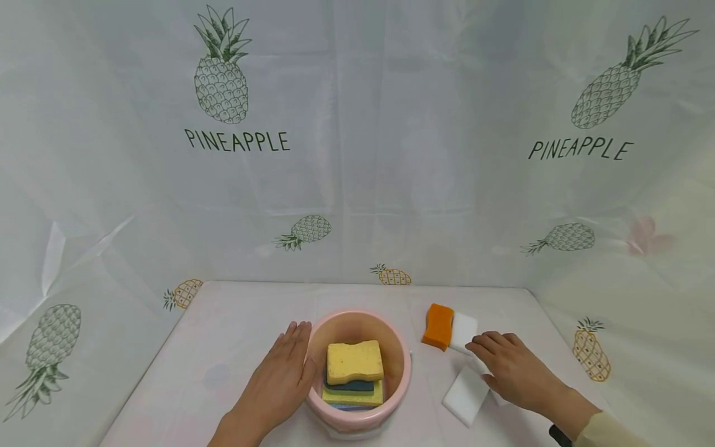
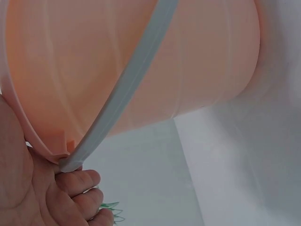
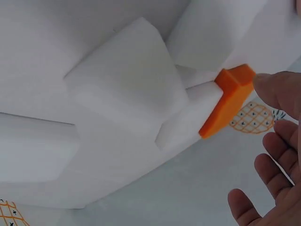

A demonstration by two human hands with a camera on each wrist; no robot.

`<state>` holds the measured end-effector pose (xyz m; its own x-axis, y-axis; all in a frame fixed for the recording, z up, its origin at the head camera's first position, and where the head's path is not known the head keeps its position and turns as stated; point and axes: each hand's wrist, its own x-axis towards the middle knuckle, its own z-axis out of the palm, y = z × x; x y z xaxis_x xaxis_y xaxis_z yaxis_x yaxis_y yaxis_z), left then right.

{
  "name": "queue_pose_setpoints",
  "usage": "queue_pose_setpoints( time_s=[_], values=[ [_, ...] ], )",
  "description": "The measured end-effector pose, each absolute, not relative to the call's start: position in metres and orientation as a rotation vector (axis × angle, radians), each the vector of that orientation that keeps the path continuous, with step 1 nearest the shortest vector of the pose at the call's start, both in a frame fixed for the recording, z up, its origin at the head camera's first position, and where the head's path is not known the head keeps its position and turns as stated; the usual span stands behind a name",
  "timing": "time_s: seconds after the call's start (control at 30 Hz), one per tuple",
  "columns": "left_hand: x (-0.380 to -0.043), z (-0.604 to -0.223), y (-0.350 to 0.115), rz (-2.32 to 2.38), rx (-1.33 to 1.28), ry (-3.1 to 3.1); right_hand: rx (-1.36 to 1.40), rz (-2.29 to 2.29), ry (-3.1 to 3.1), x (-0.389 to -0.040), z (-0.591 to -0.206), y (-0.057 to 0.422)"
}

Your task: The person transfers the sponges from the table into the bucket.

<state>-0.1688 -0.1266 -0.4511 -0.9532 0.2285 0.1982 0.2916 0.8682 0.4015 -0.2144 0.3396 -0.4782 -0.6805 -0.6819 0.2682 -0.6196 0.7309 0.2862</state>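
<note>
A pink bucket holds stacked sponges, with a wavy-edged yellow sponge on top. My left hand rests against the bucket's left rim, fingers extended along it and thumb at the rim. In the left wrist view the fingers lie beside the end of the grey handle. My right hand hovers over white sponges to the right of the bucket, fingers relaxed and holding nothing. Just beyond them, an orange sponge leans by another white sponge. Part of the white group is hidden under my right hand.
Under the yellow sponge lie a dark blue sponge and a yellow-green one. The pale table ends at a pineapple-print sheet hanging behind and at both sides. A white sponge lies apart in the right wrist view.
</note>
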Motion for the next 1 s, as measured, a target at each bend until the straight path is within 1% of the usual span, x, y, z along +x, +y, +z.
queue_pose_setpoints(
  time_s=[0.23, 0.5, 0.83, 1.0],
  values=[
    [-0.169, -0.451, -0.127, -0.657, -0.409, -2.899, 1.175, -0.321, -2.602, -0.212, -0.494, 0.346],
    [-0.170, -0.452, -0.127, -0.667, -0.405, -2.901, 1.294, -0.263, -2.553, -0.215, -0.510, 0.345],
    [-0.171, -0.453, -0.127, -0.652, -0.400, -2.899, 1.240, -0.270, -2.750, -0.214, -0.507, 0.337],
    [-0.171, -0.453, -0.127, -0.643, -0.398, -2.903, 1.084, -0.194, -2.855, -0.216, -0.495, 0.332]
  ],
)
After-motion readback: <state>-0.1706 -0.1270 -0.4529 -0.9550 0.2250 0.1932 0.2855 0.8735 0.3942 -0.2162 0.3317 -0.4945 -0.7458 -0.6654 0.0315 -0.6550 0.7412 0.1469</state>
